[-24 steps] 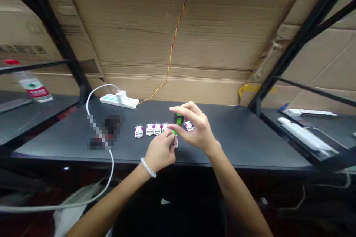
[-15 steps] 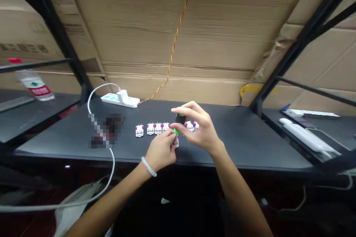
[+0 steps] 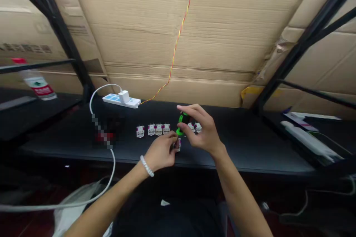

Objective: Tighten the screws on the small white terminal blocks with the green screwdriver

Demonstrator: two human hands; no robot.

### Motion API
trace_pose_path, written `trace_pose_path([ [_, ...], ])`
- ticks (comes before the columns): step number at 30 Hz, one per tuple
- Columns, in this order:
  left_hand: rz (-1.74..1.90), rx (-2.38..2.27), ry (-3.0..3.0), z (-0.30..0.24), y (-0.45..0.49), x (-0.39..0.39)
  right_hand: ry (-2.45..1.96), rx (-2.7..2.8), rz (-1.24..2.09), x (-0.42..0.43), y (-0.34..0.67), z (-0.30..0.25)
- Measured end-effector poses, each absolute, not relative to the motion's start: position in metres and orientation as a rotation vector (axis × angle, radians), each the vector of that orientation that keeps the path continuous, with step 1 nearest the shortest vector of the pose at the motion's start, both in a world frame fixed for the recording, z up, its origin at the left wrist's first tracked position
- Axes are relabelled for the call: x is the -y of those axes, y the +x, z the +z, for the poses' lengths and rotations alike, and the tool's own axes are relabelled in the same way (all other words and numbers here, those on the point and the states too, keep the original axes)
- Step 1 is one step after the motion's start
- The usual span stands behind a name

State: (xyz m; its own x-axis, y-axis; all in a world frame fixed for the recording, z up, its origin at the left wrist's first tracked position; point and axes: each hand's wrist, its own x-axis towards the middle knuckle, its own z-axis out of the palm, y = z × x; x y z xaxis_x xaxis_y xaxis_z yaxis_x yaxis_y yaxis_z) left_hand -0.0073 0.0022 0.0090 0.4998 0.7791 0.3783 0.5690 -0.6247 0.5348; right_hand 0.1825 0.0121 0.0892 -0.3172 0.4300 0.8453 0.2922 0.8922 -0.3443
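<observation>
Head view: both hands closed on work near the front edge of the black table (image 3: 250, 144).
The right hand (image 3: 203, 135) is curled, fingertips gripping a stubby green-and-black screwdriver handle (image 3: 181, 123) that angles down toward a small white-and-purple module (image 3: 178, 144). The left hand (image 3: 160, 152) pinches that module against the table. A row of matching white-and-purple modules (image 3: 155, 129) lies at 11 o'clock of the left hand, a white power strip (image 3: 121, 100) farther out at 10, a white cable (image 3: 112, 159) at 9.

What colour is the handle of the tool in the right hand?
Green and black, seen in the head view: the handle in the right hand.
</observation>
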Motion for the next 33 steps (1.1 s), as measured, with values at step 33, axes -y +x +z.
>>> trace_pose_path([
  [33,0.876,-1.146,2.339,0.007,-0.014,0.013,-0.416,2.029,0.272,-0.001,0.184,0.100],
])
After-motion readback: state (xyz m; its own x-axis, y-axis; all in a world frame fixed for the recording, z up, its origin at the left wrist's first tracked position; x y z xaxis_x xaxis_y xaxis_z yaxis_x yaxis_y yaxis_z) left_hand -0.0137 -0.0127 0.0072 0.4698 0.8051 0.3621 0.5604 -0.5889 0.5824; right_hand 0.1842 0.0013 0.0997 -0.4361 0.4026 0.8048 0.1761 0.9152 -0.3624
